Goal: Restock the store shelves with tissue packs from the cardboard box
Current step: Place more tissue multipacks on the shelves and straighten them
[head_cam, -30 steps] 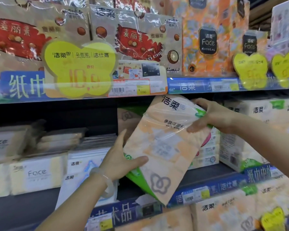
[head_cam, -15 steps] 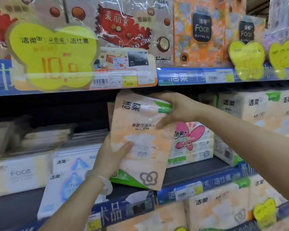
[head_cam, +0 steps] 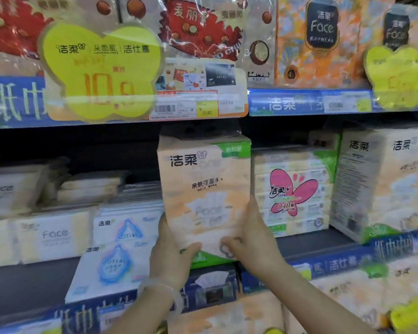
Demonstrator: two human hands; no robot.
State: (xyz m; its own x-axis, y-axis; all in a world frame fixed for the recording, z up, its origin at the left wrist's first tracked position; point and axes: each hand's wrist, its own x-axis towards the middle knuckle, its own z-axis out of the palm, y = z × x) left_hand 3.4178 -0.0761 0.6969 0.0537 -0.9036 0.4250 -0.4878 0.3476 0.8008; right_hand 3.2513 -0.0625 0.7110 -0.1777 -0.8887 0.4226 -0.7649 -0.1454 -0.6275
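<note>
Tissue pack (head_cam: 204,196), peach and white with a green corner, stands upright in the head view, held in front of the gap on the middle shelf (head_cam: 311,242), between the low stacks of Face tissue boxes (head_cam: 51,235) on the left and the pack with a pink butterfly (head_cam: 292,191) on the right. The left hand (head_cam: 171,256) grasps its lower left corner, with the thumb on the front face. The right hand (head_cam: 251,239) grasps its lower right edge, with the thumb near the printed butterfly mark. Both hands grip the pack from below. Its top reaches just under the upper shelf edge, where a yellow price tag (head_cam: 101,71) hangs.

I judge the pack is not yet placed: its bottom hangs over the shelf front, so it must be pushed back and set down. The cardboard box is not in view, so I cannot tell how many packs are left.

Compared with half a second earlier, the pack is turned from tilted to upright, and the right hand has moved from its top corner down to its bottom.
</note>
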